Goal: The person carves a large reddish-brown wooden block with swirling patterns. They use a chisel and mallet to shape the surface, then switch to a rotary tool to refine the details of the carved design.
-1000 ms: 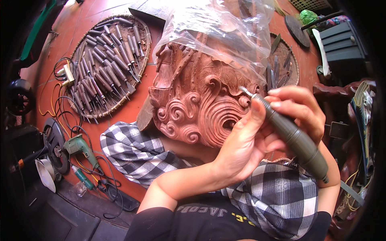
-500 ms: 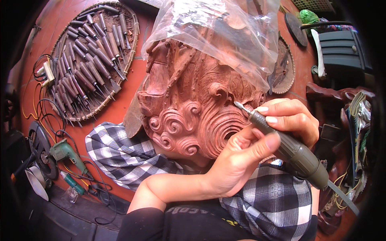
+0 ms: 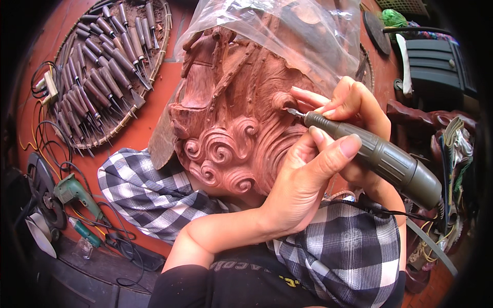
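A reddish-brown wood carving (image 3: 205, 133) with swirling curls lies before me, partly under a clear plastic sheet (image 3: 226, 15). A dark olive rotary tool handpiece (image 3: 385, 159) slants across its right side, its metal tip by an upper curl. My right hand (image 3: 362, 110) grips the handpiece near the front, fingers bent over it and one fingertip reaching toward the curl. From below, my left hand (image 3: 300, 179) holds the handpiece too, thumb along its side and fingers near its front end. Some of the fingers are hidden behind the tool.
At the left lies a round woven tray (image 3: 144, 102) of wooden-handled chisels. Below it are a green power drill (image 3: 77, 195), a teal tool (image 3: 84, 232) and tangled cables. Checked cloth (image 3: 354, 246) covers my legs. A dark grey plastic crate-like object (image 3: 434, 64) stands at the right.
The handpiece has moved up and left and lies flatter, its tip now by the upper curl. My right hand has shifted up with it, fingers stretching toward the carving. The view has shifted slightly.
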A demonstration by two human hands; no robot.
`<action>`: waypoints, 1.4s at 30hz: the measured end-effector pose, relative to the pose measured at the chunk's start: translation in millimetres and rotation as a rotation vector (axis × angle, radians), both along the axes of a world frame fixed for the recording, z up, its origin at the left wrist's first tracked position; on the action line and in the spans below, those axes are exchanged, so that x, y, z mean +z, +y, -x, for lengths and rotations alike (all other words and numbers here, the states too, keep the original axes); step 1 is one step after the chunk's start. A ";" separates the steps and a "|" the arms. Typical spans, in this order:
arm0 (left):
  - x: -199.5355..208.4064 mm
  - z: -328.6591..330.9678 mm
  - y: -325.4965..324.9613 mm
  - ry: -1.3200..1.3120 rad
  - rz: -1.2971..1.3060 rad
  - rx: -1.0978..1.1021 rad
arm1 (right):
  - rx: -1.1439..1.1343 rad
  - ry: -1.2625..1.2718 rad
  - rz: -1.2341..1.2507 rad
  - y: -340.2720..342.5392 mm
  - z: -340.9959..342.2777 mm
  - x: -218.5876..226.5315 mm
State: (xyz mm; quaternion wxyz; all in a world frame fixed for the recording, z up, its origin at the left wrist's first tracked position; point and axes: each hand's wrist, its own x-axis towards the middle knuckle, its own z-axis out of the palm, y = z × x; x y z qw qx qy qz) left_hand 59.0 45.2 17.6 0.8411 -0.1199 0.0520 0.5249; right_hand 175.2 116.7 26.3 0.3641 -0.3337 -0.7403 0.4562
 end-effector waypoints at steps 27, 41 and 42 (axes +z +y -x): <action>0.6 3.8 2.2 -0.007 0.003 0.021 | 0.021 -0.111 0.081 0.1 6.4 10.5; 0.4 3.8 6.0 -0.050 0.029 0.052 | -0.025 -0.196 0.153 3.2 16.7 21.5; 0.8 3.8 6.1 -0.051 0.034 0.055 | -0.018 -0.205 0.156 3.5 16.4 21.9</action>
